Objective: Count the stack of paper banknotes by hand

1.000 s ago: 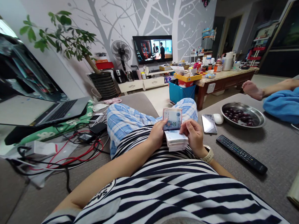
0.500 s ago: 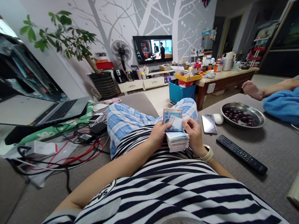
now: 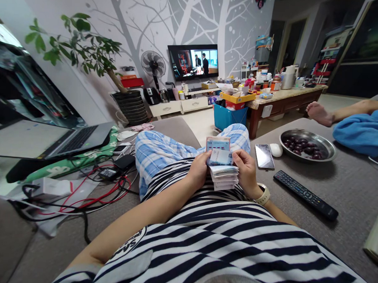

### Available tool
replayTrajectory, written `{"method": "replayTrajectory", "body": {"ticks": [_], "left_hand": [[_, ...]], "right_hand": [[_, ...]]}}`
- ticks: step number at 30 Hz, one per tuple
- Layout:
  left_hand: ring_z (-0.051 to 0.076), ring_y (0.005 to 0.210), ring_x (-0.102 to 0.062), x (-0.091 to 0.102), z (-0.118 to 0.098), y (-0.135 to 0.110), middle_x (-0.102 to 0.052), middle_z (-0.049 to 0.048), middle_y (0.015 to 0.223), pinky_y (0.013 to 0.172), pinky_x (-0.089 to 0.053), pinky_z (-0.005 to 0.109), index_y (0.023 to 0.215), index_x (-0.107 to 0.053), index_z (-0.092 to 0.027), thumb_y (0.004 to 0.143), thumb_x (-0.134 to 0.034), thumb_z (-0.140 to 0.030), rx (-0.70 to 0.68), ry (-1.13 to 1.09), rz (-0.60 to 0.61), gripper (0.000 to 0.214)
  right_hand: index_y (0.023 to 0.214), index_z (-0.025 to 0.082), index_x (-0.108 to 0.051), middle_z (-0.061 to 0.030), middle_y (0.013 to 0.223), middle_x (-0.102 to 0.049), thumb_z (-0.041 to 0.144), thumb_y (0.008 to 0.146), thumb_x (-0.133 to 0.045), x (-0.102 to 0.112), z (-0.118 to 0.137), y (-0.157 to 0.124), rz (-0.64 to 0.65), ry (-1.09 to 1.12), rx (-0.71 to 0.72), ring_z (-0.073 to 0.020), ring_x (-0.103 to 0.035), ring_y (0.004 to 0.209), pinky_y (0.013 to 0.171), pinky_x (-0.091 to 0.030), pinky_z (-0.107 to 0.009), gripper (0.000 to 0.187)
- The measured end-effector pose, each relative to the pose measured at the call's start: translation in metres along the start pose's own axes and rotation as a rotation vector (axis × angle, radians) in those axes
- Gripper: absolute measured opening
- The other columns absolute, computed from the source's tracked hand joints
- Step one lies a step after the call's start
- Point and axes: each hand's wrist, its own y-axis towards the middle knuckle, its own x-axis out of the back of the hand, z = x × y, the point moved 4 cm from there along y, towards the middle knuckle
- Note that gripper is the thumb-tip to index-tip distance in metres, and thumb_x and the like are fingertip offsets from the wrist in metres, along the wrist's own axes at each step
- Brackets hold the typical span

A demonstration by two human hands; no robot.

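Observation:
A thick stack of banknotes point(image 3: 222, 176) rests over my striped shirt, held between both hands. My left hand point(image 3: 199, 170) grips the stack's left side with the thumb on the upright notes. My right hand point(image 3: 245, 170), a watch on its wrist, pinches the top note point(image 3: 220, 157), which is folded down toward the stack. Behind it more notes point(image 3: 218, 143) stand upright. My legs in blue plaid trousers point(image 3: 163, 151) stretch out ahead on the grey sofa.
A phone point(image 3: 264, 156), a white mouse point(image 3: 275, 150), a metal bowl of dark fruit point(image 3: 307, 145) and a remote point(image 3: 305, 194) lie at right. Another person's foot point(image 3: 319, 113) and a blue blanket point(image 3: 363, 131) are beyond. A laptop point(image 3: 78, 141) and tangled cables point(image 3: 89, 187) sit at left.
The top note, upright a second ago, has been peeled by my right hand and folded down onto the stack. Both hands stay in place.

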Motion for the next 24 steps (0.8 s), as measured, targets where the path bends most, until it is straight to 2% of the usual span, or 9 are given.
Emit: {"method": "replayTrajectory", "body": {"ticks": [5, 14, 24], "left_hand": [[0.029, 0.092, -0.073, 0.0000, 0.0000, -0.0002, -0.080, 0.0071, 0.088, 0.087, -0.055, 0.038, 0.088, -0.079, -0.015, 0.068, -0.083, -0.045, -0.002, 0.002, 0.004, 0.036], [0.029, 0.087, -0.074, -0.0027, -0.0036, -0.0015, -0.080, 0.0063, 0.083, 0.086, -0.056, 0.040, 0.084, -0.079, -0.016, 0.068, -0.081, -0.042, -0.010, 0.020, -0.010, 0.031], [0.030, 0.091, -0.073, -0.0045, -0.0051, -0.0029, -0.080, 0.0062, 0.084, 0.088, -0.056, 0.040, 0.086, -0.078, -0.016, 0.068, -0.081, -0.041, 0.000, 0.004, 0.014, 0.031]], "right_hand": [[0.077, 0.022, -0.064, 0.0039, 0.064, -0.048, 0.050, 0.090, -0.067, -0.0009, -0.0012, -0.0002, 0.001, 0.033, -0.009, -0.0135, -0.039, 0.058, 0.057, -0.036, -0.029, 0.032], [0.077, 0.022, -0.063, 0.0039, 0.064, -0.048, 0.050, 0.091, -0.067, -0.0003, 0.0023, -0.0009, 0.007, 0.007, 0.003, -0.0135, -0.040, 0.058, 0.057, -0.036, -0.029, 0.032], [0.077, 0.022, -0.062, 0.0041, 0.064, -0.048, 0.051, 0.091, -0.066, -0.0006, -0.0013, -0.0009, 0.017, 0.014, -0.013, -0.0135, -0.040, 0.058, 0.058, -0.037, -0.029, 0.033]]}}
